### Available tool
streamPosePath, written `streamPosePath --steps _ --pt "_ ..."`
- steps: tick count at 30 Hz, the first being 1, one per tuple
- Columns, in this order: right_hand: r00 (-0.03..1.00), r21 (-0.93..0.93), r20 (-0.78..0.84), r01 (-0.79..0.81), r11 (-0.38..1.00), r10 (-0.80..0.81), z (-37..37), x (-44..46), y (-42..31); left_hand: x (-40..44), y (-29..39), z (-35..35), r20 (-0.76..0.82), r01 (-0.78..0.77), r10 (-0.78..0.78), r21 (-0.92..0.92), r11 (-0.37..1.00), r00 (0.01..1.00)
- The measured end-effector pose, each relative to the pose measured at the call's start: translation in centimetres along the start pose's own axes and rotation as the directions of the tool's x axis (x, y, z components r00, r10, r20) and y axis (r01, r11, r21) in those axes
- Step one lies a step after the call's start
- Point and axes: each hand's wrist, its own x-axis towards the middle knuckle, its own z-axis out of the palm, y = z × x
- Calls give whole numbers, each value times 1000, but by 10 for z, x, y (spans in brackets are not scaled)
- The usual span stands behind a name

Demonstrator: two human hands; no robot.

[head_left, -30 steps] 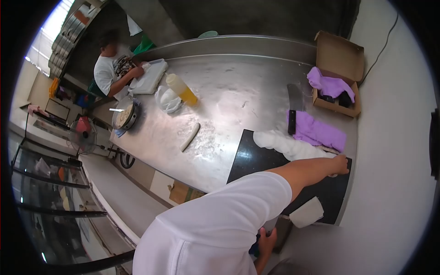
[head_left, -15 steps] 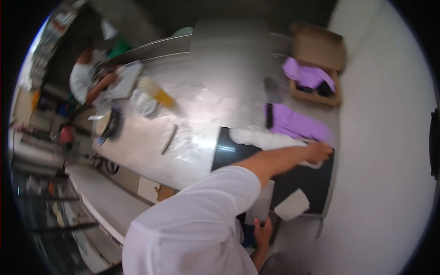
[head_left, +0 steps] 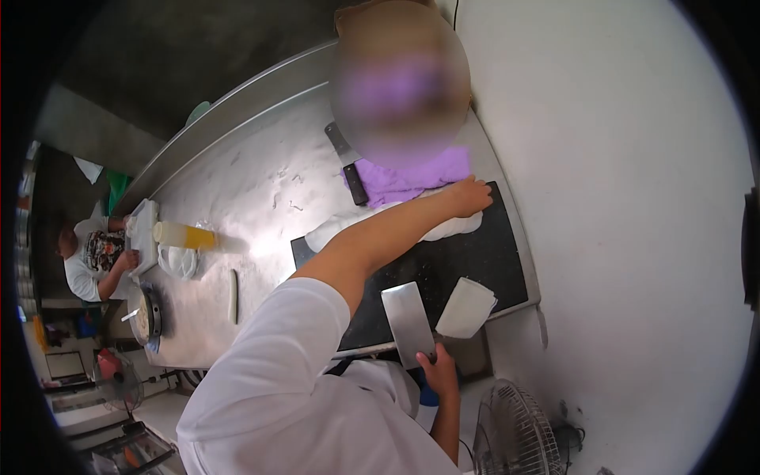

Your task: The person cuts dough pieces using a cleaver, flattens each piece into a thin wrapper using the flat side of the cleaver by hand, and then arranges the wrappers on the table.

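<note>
My right hand [head_left: 441,370] grips the handle of a broad-bladed cleaver [head_left: 410,317]; its blade lies over the front edge of a black board [head_left: 499,245]. My left arm reaches across a long white roll of dough [head_left: 453,229] on that board. My left hand [head_left: 470,198], its fingers bent, is at the roll's far right end, by a purple cloth [head_left: 404,178]; what its fingers hold, if anything, is hidden. A folded white cloth [head_left: 465,307] sits on the board's front edge, right of the cleaver.
A black-handled tool [head_left: 355,184] lies against the purple cloth on the metal table [head_left: 261,206]. Leftward are a thin pale strip [head_left: 233,297], a bottle of yellow liquid [head_left: 186,235] and a round pan [head_left: 146,317]. Another person [head_left: 91,257] works at the far end. A fan [head_left: 514,427] stands at lower right.
The view has swung, so the table and board appear shifted left and up. My left hand stays near the dough's right end, and my right hand still holds the cleaver, now seen more fully.
</note>
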Motion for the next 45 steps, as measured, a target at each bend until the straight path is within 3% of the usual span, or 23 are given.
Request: streamPosePath --steps 2,3,5,9,12,14,16,17,24,25,28,31,33,34,35,37,38,39,40,41,42,43,45 --pt "1000 -29 -21 -4 1000 3 -1 1 -2 -5 -7 -8 -95 -166 171 58 984 981" --pt "1000 -29 -19 -3 1000 2 -3 1 -5 -5 -10 -16 -94 -164 169 58 985 981" --pt "1000 -4 -5 -9 1000 9 -6 2 -12 -8 -18 -31 163 -35 101 -366 930 982" --pt "977 -73 -31 208 975 -211 -8 10 -2 -29 -25 -58 181 -20 90 -359 933 979" --pt "987 48 -9 160 986 -160 -12 11 -7 -49 -21 -78 144 -55 110 -342 938 983" --pt "1000 164 -27 -9 986 13 -21 1 -30 -60 -19 -87 90 -51 96 -404 913 991" --pt "996 254 -85 -5 967 28 -20 0 -37 -72 -20 -101 102 -42 86 -377 925 991" --pt "988 348 -147 6 937 48 -20 0 -39 -79 -20 -107 115 -39 83 -345 938 990" --pt "846 202 -531 189 961 -54 -34 94 -66 -136 -12 -161 94 -23 56 -321 947 994" --pt "826 179 -561 192 965 -60 -35 111 -79 -145 -11 -168 92 -24 55 -314 949 994" --pt "873 382 -487 242 892 -29 -28 150 -100 -176 -5 -192 86 -12 41 -314 949 995" --pt "846 289 -533 162 943 18 -15 176 -101 -211 1 -221 54 34 -17 -323 946 998" --pt "602 -338 -664 288 896 -444 -6 196 -69 -238 10 -239 36 94 -87 -333 938 996" --pt "690 -155 -641 315 936 -338 -7 195 -74 -252 13 -247 -2 91 -96 -312 946 995" --pt "704 -159 -614 331 930 -356 0 195 -78 -265 17 -252 -35 91 -105 -289 953 994" --pt "773 -459 -605 -142 877 -192 8 157 -127 -282 20 -253 -65 99 -124 -299 949 990" --pt "750 -512 -601 -97 853 -275 16 145 -140 -290 21 -254 -98 78 -113 -302 950 989" --pt "817 -508 -511 -38 861 -266 21 122 -177 -297 23 -254 -96 124 -159 -296 947 983" --pt "850 -276 -309 349 896 -426 30 123 -180 -300 26 -254 -89 119 -151 -293 949 985" --pt "783 59 -146 617 785 -605 37 123 -181 -303 28 -254 -83 109 -139 -295 949 987" --pt "675 278 65 695 663 -735 67 126 -191 -315 32 -255 -87 160 -194 -295 942 977" --pt "622 234 71 749 620 -779 77 124 -203 -312 36 -259 -63 179 -202 -268 947 977" --pt "676 264 61 699 665 -735 77 121 -225 -314 39 -264 -51 198 -216 -243 950 975"
